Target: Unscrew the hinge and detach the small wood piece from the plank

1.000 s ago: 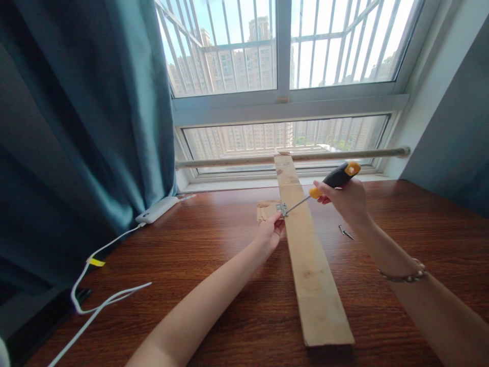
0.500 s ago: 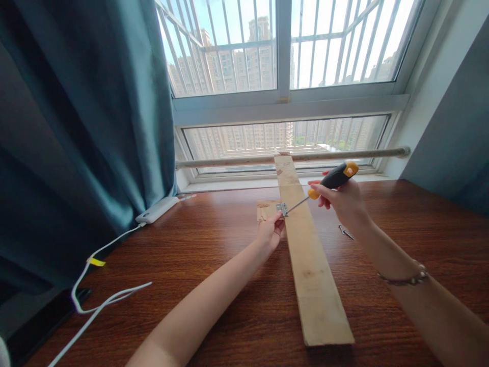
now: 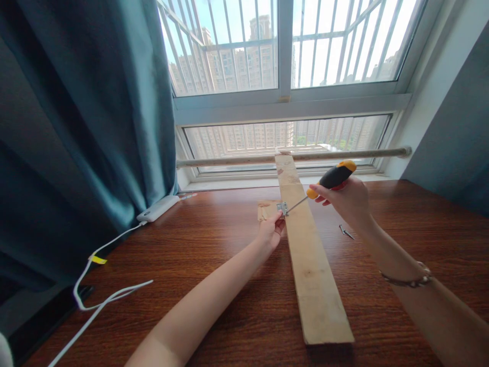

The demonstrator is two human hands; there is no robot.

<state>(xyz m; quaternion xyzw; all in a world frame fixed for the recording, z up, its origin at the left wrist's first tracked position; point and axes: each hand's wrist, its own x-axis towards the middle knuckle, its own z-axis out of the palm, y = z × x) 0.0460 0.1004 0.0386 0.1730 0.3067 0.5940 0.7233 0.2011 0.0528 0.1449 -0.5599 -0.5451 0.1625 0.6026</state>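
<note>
A long wooden board (image 3: 315,265) lies on the brown table, its far end by the window. Against its left edge sits a short wood piece (image 3: 264,210), with a small metal hinge (image 3: 282,208) spanning the two. My left hand (image 3: 272,230) is closed at the short piece, its thumb pressing on the hinge and the other fingers partly hidden beneath. In my right hand (image 3: 346,196) is a screwdriver (image 3: 334,177) with a black and yellow handle. The screwdriver is tilted, and its tip meets the right side of the hinge; any screw there is too small to make out.
Loose screws (image 3: 346,232) lie on the table (image 3: 214,244) to the right of the board. At the left, a white power bank (image 3: 157,209) with a white cable (image 3: 114,295) rests beside a blue curtain (image 3: 95,127). A horizontal rail (image 3: 344,154) crosses before the window.
My right hand's fingers have closed more around the screwdriver, whose handle has shifted slightly. My left hand stays on the hinge. The board and screws look unmoved.
</note>
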